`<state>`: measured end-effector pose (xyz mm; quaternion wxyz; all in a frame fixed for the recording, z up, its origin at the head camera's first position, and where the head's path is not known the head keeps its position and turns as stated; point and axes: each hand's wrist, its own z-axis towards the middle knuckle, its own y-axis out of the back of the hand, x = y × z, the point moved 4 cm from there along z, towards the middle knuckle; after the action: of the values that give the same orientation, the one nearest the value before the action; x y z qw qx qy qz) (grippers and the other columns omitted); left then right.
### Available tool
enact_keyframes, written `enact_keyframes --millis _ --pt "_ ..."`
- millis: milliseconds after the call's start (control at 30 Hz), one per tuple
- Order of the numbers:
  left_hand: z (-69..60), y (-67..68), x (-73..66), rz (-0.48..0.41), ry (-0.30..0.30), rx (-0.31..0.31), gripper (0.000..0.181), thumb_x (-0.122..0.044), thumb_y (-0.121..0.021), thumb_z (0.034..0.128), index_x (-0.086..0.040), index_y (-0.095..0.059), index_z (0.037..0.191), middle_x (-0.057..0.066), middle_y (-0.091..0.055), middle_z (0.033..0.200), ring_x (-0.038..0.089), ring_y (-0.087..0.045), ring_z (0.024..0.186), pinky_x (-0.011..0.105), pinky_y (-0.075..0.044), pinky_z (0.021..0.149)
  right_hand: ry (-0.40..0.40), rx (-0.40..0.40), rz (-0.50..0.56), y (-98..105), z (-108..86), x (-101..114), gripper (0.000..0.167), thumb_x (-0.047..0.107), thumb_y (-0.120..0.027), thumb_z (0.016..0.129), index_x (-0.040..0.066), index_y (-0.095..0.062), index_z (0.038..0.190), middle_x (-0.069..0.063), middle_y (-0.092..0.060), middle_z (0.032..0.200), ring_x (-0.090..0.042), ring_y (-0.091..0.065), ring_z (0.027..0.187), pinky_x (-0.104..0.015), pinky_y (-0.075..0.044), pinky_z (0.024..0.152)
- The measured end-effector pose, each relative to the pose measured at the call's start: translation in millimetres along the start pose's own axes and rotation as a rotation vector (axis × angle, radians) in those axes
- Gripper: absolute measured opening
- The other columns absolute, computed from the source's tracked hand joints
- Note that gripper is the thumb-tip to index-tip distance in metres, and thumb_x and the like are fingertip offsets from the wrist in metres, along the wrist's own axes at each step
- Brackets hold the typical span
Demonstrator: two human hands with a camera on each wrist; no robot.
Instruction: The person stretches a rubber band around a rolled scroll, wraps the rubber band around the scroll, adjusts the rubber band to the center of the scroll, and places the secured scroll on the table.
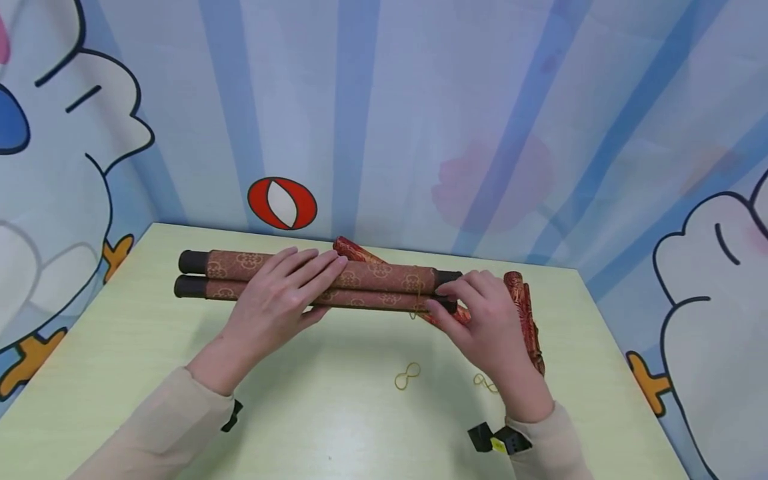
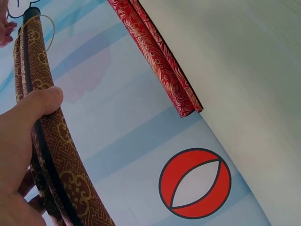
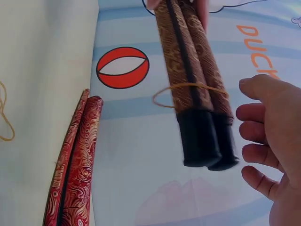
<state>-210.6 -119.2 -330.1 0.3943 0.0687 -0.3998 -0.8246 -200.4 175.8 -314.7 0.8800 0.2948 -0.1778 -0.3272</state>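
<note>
My left hand (image 1: pixel 282 293) grips a brown scroll (image 1: pixel 384 275) rolled from both ends, its thumb across the near side in the left wrist view. The scroll has a gold pattern and black end caps, and is held up above the table. A thin yellow rubber band (image 3: pixel 197 85) circles both rolls near the right end, with a slack loop standing out at one side. Close to that end is my right hand (image 1: pixel 489 320), its fingers loosely bent. A gap separates it from the scroll in the right wrist view.
A red and gold scroll (image 1: pixel 355 249) lies behind the brown one, partly hidden. Another red roll (image 1: pixel 521 303) lies on the right, partly behind the right hand. Two twisted rubber bands, one nearer the middle (image 1: pixel 407 377), lie on the pale table (image 1: pixel 336 427). A printed cloth backdrop stands behind.
</note>
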Motion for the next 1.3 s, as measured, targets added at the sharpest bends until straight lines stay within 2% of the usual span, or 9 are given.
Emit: enact_keyframes --millis 133,333,467,600,733,833,1000,1167,1300 --pt "1.9 -0.5 -2.6 0.006 -0.008 -0.026 0.088 -0.025 -0.103 0.0696 -0.008 -0.065 0.146 0.012 -0.07 0.14 0.036 -0.066 0.123 0.054 -0.053 0.107 0.046 0.023 -0.065 -10 3.4 5 0.019 0.019 -0.09 0.086 0.007 -0.075 0.087 -0.005 -0.066 0.081 -0.025 -0.059 0.071 -0.043 -0.047 0.061" --pt "5.1 -0.3 -6.8 0.015 -0.001 -0.024 0.087 -0.024 -0.103 0.07 -0.007 -0.065 0.146 0.013 -0.07 0.14 0.037 -0.065 0.123 0.056 -0.051 0.109 0.049 0.035 -0.141 -16 6.7 5 0.021 0.018 -0.091 0.085 0.006 -0.074 0.083 -0.005 -0.065 0.079 -0.025 -0.059 0.069 -0.041 -0.049 0.059" --pt "5.1 0.0 -8.3 0.012 0.019 -0.008 0.086 -0.023 -0.102 0.0714 -0.007 -0.065 0.147 0.014 -0.069 0.141 0.038 -0.065 0.124 0.057 -0.05 0.11 0.039 0.041 -0.115 -18 8.2 5 0.016 0.012 -0.09 0.086 0.005 -0.076 0.086 -0.005 -0.065 0.08 -0.023 -0.059 0.069 -0.038 -0.052 0.058" --pt "5.0 -0.1 -10.1 0.018 0.022 -0.004 0.085 -0.024 -0.102 0.0727 -0.007 -0.064 0.147 0.014 -0.068 0.143 0.038 -0.065 0.124 0.058 -0.05 0.11 0.036 0.007 -0.028 -19 7.6 8 0.011 0.004 -0.087 0.086 0.005 -0.076 0.088 -0.005 -0.066 0.082 -0.021 -0.06 0.069 -0.035 -0.053 0.058" --pt "5.3 -0.8 -12.2 0.026 0.015 -0.003 0.086 -0.025 -0.102 0.0726 -0.007 -0.064 0.147 0.013 -0.068 0.143 0.038 -0.066 0.123 0.057 -0.052 0.108 0.018 -0.058 0.114 -18 5.7 11 0.009 0.0 -0.081 0.087 0.006 -0.075 0.09 -0.006 -0.067 0.085 -0.02 -0.06 0.073 -0.033 -0.051 0.061" --pt "5.1 -1.0 -12.5 0.03 0.022 -0.007 0.087 -0.026 -0.102 0.071 -0.007 -0.065 0.147 0.014 -0.069 0.142 0.038 -0.066 0.122 0.056 -0.053 0.106 -0.032 -0.073 0.269 -18 5.4 12 0.01 -0.003 -0.078 0.09 0.007 -0.074 0.093 -0.006 -0.068 0.091 -0.021 -0.061 0.081 -0.032 -0.05 0.067" --pt "6.5 -1.5 -12.5 0.027 0.032 -0.007 0.086 -0.027 -0.102 0.0716 -0.007 -0.065 0.146 0.014 -0.069 0.141 0.038 -0.067 0.121 0.056 -0.053 0.105 -0.176 -0.053 0.595 -21 2.7 16 0.015 -0.009 -0.072 0.095 0.006 -0.072 0.099 -0.009 -0.068 0.101 -0.02 -0.062 0.094 -0.028 -0.053 0.079" --pt "8.3 -2.0 -12.8 0.022 0.045 0.013 0.085 -0.027 -0.102 0.0727 -0.007 -0.065 0.147 0.014 -0.069 0.142 0.038 -0.067 0.122 0.056 -0.053 0.105 -0.27 0.0 0.91 -28 -4.4 24 0.004 -0.005 -0.062 0.104 -0.005 -0.066 0.106 -0.011 -0.069 0.108 -0.016 -0.067 0.099 -0.025 -0.058 0.086" --pt "8.8 -0.6 -11.9 0.021 0.055 0.015 0.086 -0.027 -0.102 0.0731 -0.007 -0.064 0.148 0.014 -0.069 0.142 0.038 -0.067 0.122 0.055 -0.053 0.106 -0.344 0.069 1.016 -36 -14.0 26 0.011 -0.006 -0.058 0.105 -0.01 -0.063 0.114 -0.001 -0.07 0.11 -0.015 -0.069 0.092 -0.027 -0.06 0.084"
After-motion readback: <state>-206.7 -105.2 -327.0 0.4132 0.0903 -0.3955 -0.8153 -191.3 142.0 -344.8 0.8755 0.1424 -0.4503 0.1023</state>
